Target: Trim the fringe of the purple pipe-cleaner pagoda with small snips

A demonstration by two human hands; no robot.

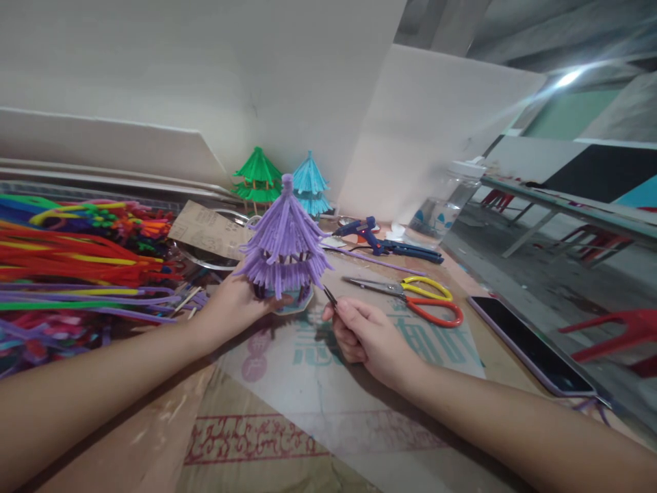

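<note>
A purple two-tiered pavilion (286, 236) made of fuzzy stems stands upright near the middle of the view. My left hand (233, 305) holds it low on its left side, with the fingers partly hidden behind it and its base. Just right of the pavilion, my right hand (362, 335) is closed around dark, thin-tipped tweezers (330, 296). The tweezer tips point up and left, close to the lower roof's right edge. Scissors (403, 291) with one yellow and one red handle lie beyond my right hand.
Green (258, 171) and blue (310, 179) pavilions stand behind. Colourful fuzzy stems (76, 253) fill the left side beside a metal tray (198, 257) with cardboard on it. A glue gun (367, 233), pliers (415, 251), a water bottle (444, 205) and a phone (531, 346) are at the right.
</note>
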